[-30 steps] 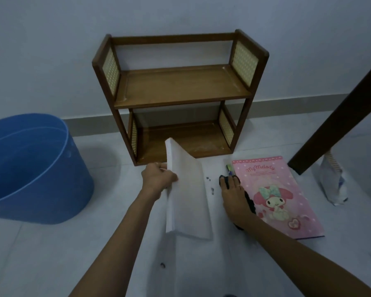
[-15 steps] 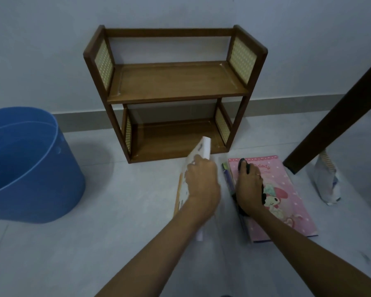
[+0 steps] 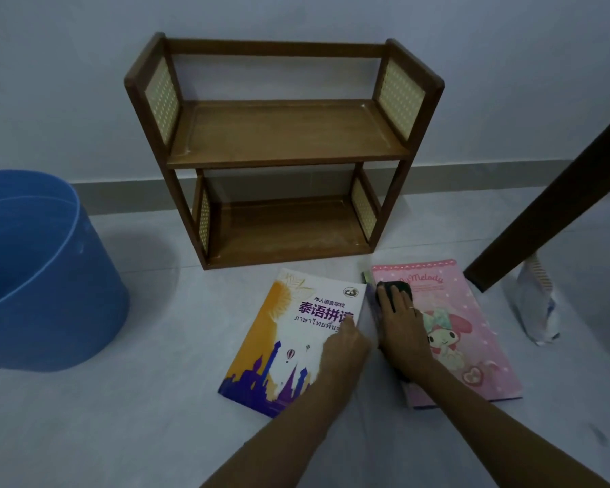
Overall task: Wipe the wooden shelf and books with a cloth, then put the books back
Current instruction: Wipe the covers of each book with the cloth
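Note:
A two-tier wooden shelf (image 3: 282, 135) stands bare against the wall. In front of it a white, orange and purple book (image 3: 282, 332) lies flat on the floor, cover up. My left hand (image 3: 346, 346) rests on its right edge. Beside it lies a pink book (image 3: 472, 311) with a cartoon character. My right hand (image 3: 400, 318) presses a dark cloth (image 3: 395, 288) flat onto the pink book's left side, fingers straight. A green item (image 3: 367, 276) peeks out by the pink book's top left corner.
A large blue tub (image 3: 43, 276) stands on the floor at the left. A dark wooden furniture leg (image 3: 550, 213) slants down at the right, with a white plastic bag (image 3: 536, 304) at its foot. The floor is pale tile.
The white book was held open and upright by my left hand; it is now closed and lying flat, cover up. My right hand with the cloth moved from the floor onto the pink book.

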Available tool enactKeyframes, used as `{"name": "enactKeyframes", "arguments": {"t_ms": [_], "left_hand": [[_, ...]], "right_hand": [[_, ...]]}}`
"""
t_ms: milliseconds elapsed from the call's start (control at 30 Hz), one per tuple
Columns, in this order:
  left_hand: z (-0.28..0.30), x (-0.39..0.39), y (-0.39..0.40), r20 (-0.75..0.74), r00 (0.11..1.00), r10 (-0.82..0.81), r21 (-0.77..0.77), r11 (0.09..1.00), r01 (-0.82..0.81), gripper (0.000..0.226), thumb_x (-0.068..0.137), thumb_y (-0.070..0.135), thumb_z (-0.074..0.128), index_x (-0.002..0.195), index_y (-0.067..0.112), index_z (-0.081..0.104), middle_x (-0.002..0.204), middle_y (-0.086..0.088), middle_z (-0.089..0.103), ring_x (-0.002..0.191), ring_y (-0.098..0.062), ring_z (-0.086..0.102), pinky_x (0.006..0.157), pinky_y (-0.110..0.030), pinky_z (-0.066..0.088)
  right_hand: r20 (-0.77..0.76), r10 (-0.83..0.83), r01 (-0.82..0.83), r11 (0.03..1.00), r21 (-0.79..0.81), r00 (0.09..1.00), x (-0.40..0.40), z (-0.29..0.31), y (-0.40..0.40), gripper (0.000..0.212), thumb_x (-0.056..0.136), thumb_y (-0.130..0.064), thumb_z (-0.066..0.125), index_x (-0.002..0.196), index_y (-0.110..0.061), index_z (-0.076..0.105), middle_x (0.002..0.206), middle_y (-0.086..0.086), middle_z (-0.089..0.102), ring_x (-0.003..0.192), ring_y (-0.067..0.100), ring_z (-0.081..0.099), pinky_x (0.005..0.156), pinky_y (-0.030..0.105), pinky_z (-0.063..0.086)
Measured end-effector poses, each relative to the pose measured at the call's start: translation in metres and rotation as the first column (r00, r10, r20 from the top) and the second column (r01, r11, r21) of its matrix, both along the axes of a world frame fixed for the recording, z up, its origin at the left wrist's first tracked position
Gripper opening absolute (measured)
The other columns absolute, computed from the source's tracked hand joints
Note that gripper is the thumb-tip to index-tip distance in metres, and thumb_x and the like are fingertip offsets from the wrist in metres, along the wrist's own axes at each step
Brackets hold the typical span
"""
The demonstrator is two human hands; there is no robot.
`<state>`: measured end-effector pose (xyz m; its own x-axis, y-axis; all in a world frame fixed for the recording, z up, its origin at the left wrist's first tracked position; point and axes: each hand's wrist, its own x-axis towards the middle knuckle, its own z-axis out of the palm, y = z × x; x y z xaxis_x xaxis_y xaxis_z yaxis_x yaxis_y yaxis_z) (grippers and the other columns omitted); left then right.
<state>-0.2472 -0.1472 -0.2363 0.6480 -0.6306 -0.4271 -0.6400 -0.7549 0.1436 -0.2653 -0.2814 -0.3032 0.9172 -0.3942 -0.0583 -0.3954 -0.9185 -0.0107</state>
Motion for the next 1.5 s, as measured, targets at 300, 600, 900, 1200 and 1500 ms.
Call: {"name": "enactKeyframes", "arguments": {"t_ms": [300,600,900,1200,1500], "left_hand": [[-0.041,0.031,0.027,-0.059,0.994,0.087,-0.211,0.973,-0.098,0.048,0.089,0.007,0.055,0.134,0.001,0.039,0.126,-0.018,0.048,0.108,-0.031,0.055,0.09,-0.035,0.047],[-0.07,0.066,0.099,0.114,0.896,0.429,-0.197,0.894,-0.403,0.074,0.092,0.062,0.024,0.15,0.02,0.008,0.157,-0.015,0.001,0.144,-0.037,0.002,0.114,-0.056,0.009],[-0.085,0.044,0.115,0.189,0.823,0.536,-0.226,0.839,-0.495,0.076,0.088,0.066,0.029,0.145,0.018,0.014,0.149,-0.012,0.018,0.127,-0.024,0.033,0.103,-0.036,0.037],[-0.108,0.031,0.123,0.008,0.85,0.527,-0.35,0.798,-0.491,0.101,0.068,0.085,-0.005,0.146,0.023,-0.021,0.157,-0.014,-0.013,0.146,-0.032,-0.003,0.115,-0.042,0.002],[-0.112,0.037,0.125,0.015,0.873,0.487,-0.319,0.83,-0.457,0.115,0.059,0.085,-0.021,0.149,0.015,-0.014,0.154,-0.009,-0.025,0.144,-0.026,-0.019,0.111,-0.038,-0.016]], "right_hand": [[-0.126,0.142,-0.175,0.932,-0.319,0.982,0.002,0.011,0.022,0.08,0.07,-0.027,0.072,0.14,-0.005,0.043,0.145,0.027,0.036,0.135,0.045,0.032,0.105,0.07,0.014],[0.014,-0.042,0.029,0.872,0.488,0.999,-0.01,-0.004,0.121,0.062,0.102,-0.032,0.03,0.15,-0.001,0.005,0.156,0.024,-0.008,0.141,0.028,0.023,0.113,0.03,0.025],[-0.238,0.173,-0.056,0.902,0.429,0.956,0.021,0.004,0.1,0.077,0.098,-0.017,0.045,0.147,0.004,-0.011,0.149,0.03,-0.026,0.144,0.037,-0.01,0.119,0.036,0.011],[0.102,-0.199,0.206,0.977,-0.063,0.975,0.011,0.015,0.067,0.069,0.073,-0.022,0.068,0.138,-0.012,0.047,0.148,0.028,0.031,0.135,0.048,0.029,0.109,0.062,0.013],[0.179,-0.116,0.13,0.989,-0.068,0.977,0.002,0.017,0.059,0.075,0.049,-0.004,0.084,0.119,0.003,0.061,0.106,0.029,0.061,0.078,0.037,0.062,0.065,0.042,0.053]]}}
